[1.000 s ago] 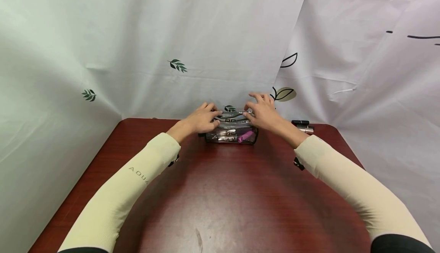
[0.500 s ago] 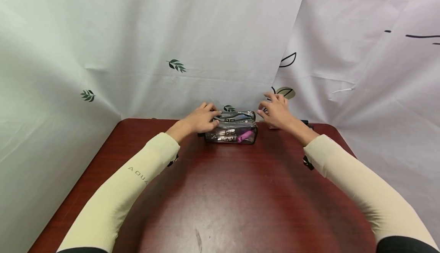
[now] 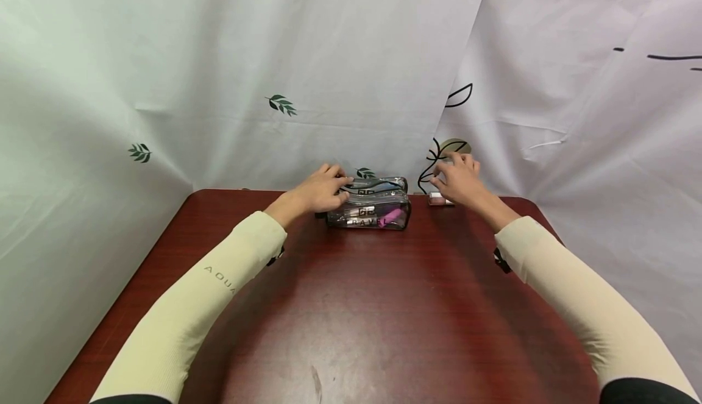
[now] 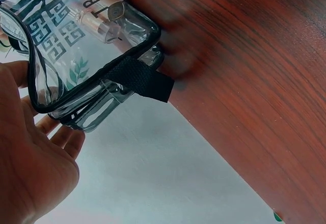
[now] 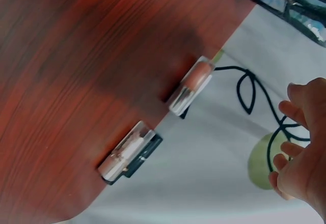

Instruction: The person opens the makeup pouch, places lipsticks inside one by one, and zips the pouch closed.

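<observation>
A clear travel pouch [image 3: 368, 214] with black piping stands at the table's back edge, a pink item [image 3: 390, 217] and small tubes showing through its wall. My left hand [image 3: 320, 191] grips the pouch's left end; in the left wrist view its fingers wrap behind the unzipped top. My right hand [image 3: 462, 178] holds nothing and hovers with loosely bent fingers. Just below its fingertips in the head view lies a small clear tube with pinkish contents [image 3: 440, 199]. Beside that, in the right wrist view, are a silvery clear tube [image 5: 126, 150] and a black tube [image 5: 144, 155].
The dark red wooden table [image 3: 351, 306] ends at a white cloth backdrop [image 3: 351, 75] printed with leaves. Black webbing [image 4: 145, 81] sticks out from the pouch's end in the left wrist view.
My right hand has left the pouch's right end and moved right toward the small tubes, uncovering the nearest one. The left hand and the pouch stay in place.
</observation>
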{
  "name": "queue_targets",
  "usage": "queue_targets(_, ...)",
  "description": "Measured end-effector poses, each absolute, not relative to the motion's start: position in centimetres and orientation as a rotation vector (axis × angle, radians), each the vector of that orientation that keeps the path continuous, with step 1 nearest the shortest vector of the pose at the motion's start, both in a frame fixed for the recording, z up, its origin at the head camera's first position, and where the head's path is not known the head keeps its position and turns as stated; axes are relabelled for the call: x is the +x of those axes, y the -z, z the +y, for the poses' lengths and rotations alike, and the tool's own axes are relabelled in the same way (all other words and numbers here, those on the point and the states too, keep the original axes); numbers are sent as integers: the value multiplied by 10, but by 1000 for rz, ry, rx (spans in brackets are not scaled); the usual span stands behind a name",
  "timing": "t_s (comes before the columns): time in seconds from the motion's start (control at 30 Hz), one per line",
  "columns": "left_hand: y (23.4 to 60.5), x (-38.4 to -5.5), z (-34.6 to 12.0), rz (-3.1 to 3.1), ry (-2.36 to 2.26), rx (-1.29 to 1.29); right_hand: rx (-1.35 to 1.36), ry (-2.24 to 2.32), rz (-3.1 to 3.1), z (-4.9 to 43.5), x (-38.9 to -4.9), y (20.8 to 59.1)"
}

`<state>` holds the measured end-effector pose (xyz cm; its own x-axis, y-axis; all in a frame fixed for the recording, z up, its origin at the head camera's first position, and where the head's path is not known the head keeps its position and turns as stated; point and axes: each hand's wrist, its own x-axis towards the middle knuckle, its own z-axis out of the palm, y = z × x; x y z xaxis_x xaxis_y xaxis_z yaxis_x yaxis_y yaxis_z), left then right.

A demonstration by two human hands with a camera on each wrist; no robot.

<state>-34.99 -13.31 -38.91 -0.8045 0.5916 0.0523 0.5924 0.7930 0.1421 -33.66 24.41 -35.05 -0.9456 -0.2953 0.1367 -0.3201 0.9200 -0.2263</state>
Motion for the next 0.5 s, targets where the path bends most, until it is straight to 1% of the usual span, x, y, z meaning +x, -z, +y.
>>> queue_targets(0.1,400,-362,-136,-2950,233,-977,461,-366,-2994,250,-336,351)
queue_targets(0.17,395,-360,-134,-2992,239,-978,450,-357,-3001,253,-335,351)
queue_targets(0.2,398,-364,-135,-2995,259,-978,444,-351,-3005,255,-335,352)
queue_targets(0.4,456,-425,-150,-2934,303,-1018,421,-314,-3027,262,-336,354)
queue_targets(0.5,457,-428,-150,-2954,296,-1011,419,-305,-3034,266,-338,356)
